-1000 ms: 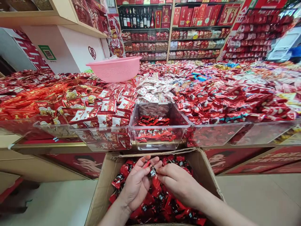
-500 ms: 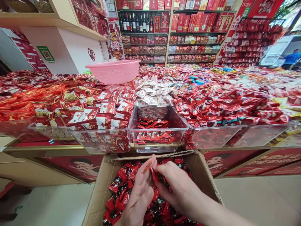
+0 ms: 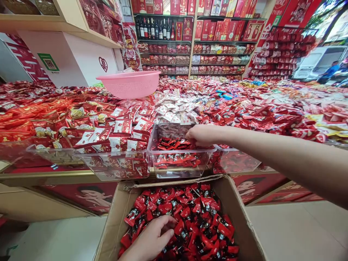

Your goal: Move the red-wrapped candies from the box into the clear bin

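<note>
My left hand [image 3: 156, 233] is low over the cardboard box [image 3: 243, 217], among red-and-black wrapped candies [image 3: 195, 214]. Its fingers are bent, with a gap between them and the thumb, and nothing shows in its grasp. At the right side of the clear plastic bin [image 3: 179, 173], my right hand [image 3: 201, 135] reaches in over the rim, fingers curled downward. Whatever those fingers hold is hidden. Beneath it, a low layer of similar red-and-black candies [image 3: 174, 144] covers part of the bin.
Neighbouring clear bins hold red-and-white packets [image 3: 121, 127] on the left and red packets [image 3: 272, 119] on the right. White packets [image 3: 176, 107] are piled behind the bin. A pink plastic basket [image 3: 130, 85] rests at the back left. Shelves with bottles [image 3: 154, 29] stand behind.
My hands were together over the box around a red wrapped candy. They have parted: the right has moved up and forward into the clear bin, the left down toward the candies.
</note>
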Action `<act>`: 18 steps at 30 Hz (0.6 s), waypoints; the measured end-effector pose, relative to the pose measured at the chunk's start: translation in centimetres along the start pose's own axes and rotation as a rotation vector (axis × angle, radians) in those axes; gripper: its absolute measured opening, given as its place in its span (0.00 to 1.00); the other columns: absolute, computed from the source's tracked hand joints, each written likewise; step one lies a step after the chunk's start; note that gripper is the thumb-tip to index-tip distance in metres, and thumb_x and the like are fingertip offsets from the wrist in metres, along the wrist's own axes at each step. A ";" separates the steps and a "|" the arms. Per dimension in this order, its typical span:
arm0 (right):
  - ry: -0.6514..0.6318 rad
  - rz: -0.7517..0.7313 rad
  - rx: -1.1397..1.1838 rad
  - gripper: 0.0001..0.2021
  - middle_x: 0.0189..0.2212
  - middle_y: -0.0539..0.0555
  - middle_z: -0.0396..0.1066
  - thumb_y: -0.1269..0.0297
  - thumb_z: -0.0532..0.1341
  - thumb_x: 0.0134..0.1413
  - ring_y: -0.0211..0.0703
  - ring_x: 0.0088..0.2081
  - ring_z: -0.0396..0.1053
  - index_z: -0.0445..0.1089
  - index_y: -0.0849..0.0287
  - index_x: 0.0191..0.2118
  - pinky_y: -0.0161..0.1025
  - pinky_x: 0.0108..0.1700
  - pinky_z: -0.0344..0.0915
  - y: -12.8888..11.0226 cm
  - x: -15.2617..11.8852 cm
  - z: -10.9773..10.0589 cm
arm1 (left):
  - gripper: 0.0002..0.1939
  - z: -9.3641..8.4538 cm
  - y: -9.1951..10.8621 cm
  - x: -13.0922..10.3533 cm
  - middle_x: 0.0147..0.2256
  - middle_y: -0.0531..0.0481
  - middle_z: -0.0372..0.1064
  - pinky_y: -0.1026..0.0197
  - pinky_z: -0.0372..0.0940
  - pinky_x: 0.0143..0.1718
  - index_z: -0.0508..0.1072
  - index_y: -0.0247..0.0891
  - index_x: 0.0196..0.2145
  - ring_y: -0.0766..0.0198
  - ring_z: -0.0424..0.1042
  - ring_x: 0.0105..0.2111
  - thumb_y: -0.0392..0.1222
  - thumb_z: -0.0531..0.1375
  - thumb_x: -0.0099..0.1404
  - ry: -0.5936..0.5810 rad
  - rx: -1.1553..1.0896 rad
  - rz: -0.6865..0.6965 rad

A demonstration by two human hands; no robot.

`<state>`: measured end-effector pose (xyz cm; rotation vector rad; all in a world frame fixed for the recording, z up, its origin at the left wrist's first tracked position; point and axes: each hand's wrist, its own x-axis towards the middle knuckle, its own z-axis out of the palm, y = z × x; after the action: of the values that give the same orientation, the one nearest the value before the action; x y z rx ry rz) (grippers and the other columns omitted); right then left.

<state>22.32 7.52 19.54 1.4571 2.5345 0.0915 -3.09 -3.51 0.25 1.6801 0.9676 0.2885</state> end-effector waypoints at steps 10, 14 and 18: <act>-0.220 -0.058 -0.009 0.09 0.24 0.57 0.69 0.73 0.53 0.43 0.40 0.25 0.65 0.70 0.65 0.28 0.34 0.25 0.55 -0.8 0.9 1.6 | 0.11 -0.3 -0.4 0.2 0.34 0.51 0.69 0.63 0.58 0.37 0.69 0.42 0.35 0.60 0.66 0.34 0.38 0.52 0.54 -0.023 -0.008 -0.010; -0.417 0.081 0.091 0.13 0.26 0.57 0.70 0.60 0.57 0.40 0.42 0.26 0.66 0.71 0.64 0.30 0.36 0.28 0.58 -0.8 1.4 1.9 | 0.12 -0.3 -0.5 0.2 0.35 0.52 0.69 0.64 0.58 0.38 0.68 0.41 0.37 0.62 0.66 0.35 0.39 0.52 0.54 -0.057 0.063 -0.056; -0.400 0.135 0.059 0.15 0.28 0.57 0.70 0.57 0.60 0.36 0.47 0.33 0.67 0.71 0.63 0.31 0.39 0.34 0.59 -1.0 2.3 2.4 | 0.12 -0.4 -0.4 0.3 0.36 0.53 0.69 0.66 0.58 0.38 0.67 0.41 0.37 0.64 0.66 0.35 0.38 0.51 0.54 -0.073 0.080 -0.061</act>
<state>20.84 8.84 16.65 1.4933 2.1350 -0.2325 -3.31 -2.98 -0.07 1.7184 0.9850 0.1487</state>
